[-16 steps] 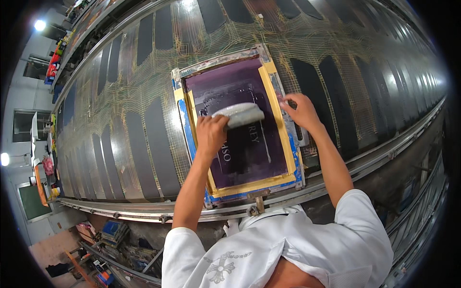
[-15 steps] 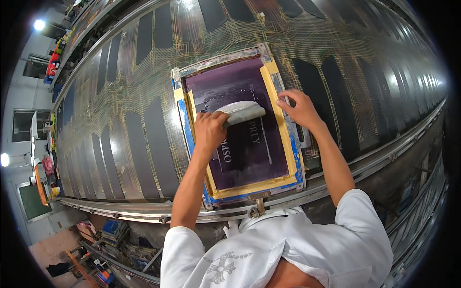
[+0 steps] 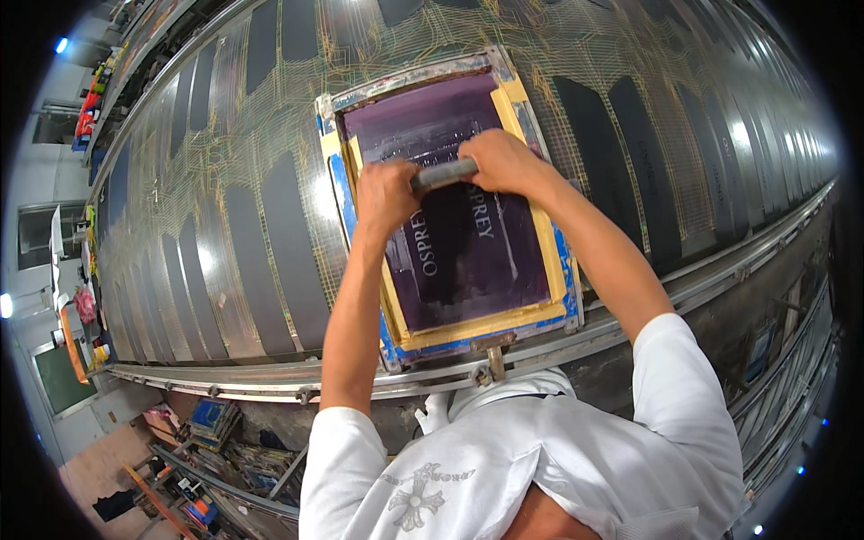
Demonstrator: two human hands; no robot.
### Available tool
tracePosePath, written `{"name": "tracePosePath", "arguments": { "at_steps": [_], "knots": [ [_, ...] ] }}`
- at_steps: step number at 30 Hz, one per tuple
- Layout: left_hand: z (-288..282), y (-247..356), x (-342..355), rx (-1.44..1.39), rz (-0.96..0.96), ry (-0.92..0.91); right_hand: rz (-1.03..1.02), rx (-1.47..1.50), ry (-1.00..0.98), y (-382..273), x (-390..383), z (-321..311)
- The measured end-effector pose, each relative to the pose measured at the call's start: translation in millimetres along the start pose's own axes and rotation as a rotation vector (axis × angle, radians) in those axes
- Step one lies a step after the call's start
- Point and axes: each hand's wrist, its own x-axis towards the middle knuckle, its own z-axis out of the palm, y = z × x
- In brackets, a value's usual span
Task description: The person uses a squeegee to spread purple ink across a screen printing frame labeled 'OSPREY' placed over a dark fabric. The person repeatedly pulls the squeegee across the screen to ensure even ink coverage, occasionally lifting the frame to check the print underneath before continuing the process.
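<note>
Both my hands grip a grey squeegee point(image 3: 443, 175) by its two ends. My left hand point(image 3: 387, 193) is closed round its left end, and my right hand point(image 3: 504, 162) is closed round its right end. Under it lies a screen-printing frame point(image 3: 405, 84) with a purple mesh point(image 3: 522, 238), pale lettering on a dark area, and wet streaks of ink or paste. Yellow tape point(image 3: 481, 328) lines the frame's inner edge, with blue tape point(image 3: 339, 184) outside it. The squeegee's lower edge is hidden by my hands and its own body.
The frame rests on a long printing table point(image 3: 310, 202) carrying rows of dark flat panels point(image 3: 288, 238). A metal rail point(image 3: 252, 382) with stops runs along the near edge, by a bracket point(image 3: 493, 351) on the frame. Cluttered shelves point(image 3: 216, 423) stand at lower left.
My right hand has moved left from the frame's right side and closed on the squeegee's right end. The squeegee, held flatter and tilted before, now stands more upright and slightly farther away.
</note>
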Motion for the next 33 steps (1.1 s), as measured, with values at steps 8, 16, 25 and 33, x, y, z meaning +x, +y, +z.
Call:
{"name": "tracePosePath", "arguments": {
  "at_steps": [8, 16, 25, 33],
  "knots": [
    [-10, 120, -177, -0.02, -0.075, -0.105, -0.059, -0.042, -0.01, -104, -182, 39],
    [-17, 37, -39, 0.096, 0.021, -0.032, -0.095, -0.085, 0.046, -30, -48, -7],
    [-7, -37, 62, 0.132, -0.007, -0.123, 0.027, -0.026, -0.048, 25, 60, -29],
    [-1, 1, -1, 0.027, -0.044, -0.1, 0.058, 0.055, -0.107, -10, 2, -11]
  ]
}}
